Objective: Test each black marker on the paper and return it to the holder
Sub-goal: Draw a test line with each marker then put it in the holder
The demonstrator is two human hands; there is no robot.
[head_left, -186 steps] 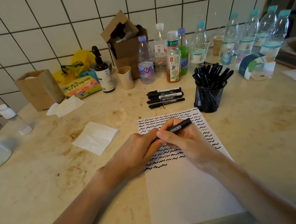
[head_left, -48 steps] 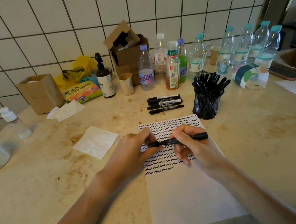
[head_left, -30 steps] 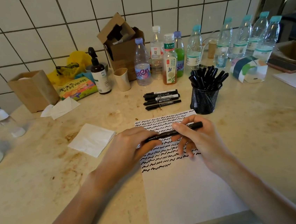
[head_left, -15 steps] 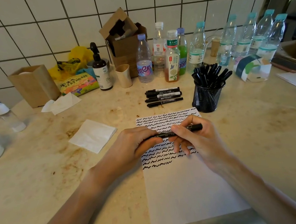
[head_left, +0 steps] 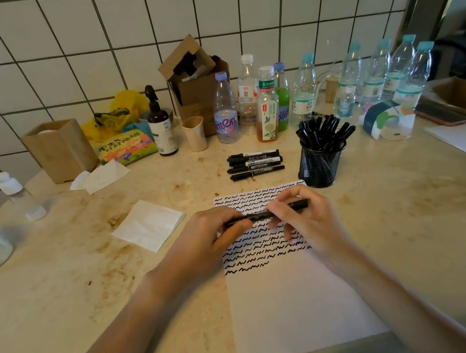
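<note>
Since half a second ago, both hands hold almost the same pose over the paper (head_left: 297,307), and the marker between them stays nearly level. One black marker (head_left: 261,215) lies crosswise above the upper part of the sheet, its right end a little higher than its left. The left hand (head_left: 204,241) curls its fingers and thumb around the marker's left end, hiding that end, so whether a cap sits there cannot be told. The right hand (head_left: 314,219) pinches the right half of the barrel between thumb and fingertips, with the far tip poking out past the fingers. Rows of wavy black test lines fill the upper part of the paper; the hands cover some of them. Beyond the sheet, to the right, a black mesh holder (head_left: 321,167) stands on the tabletop (head_left: 404,230), packed with black markers. Four more markers (head_left: 254,162) lie side by side on the tabletop left of the holder. A folded white tissue (head_left: 149,224) lies left of the paper. The print on the marker labels is too small to read. Both forearms are cut off by the bottom edge.
</note>
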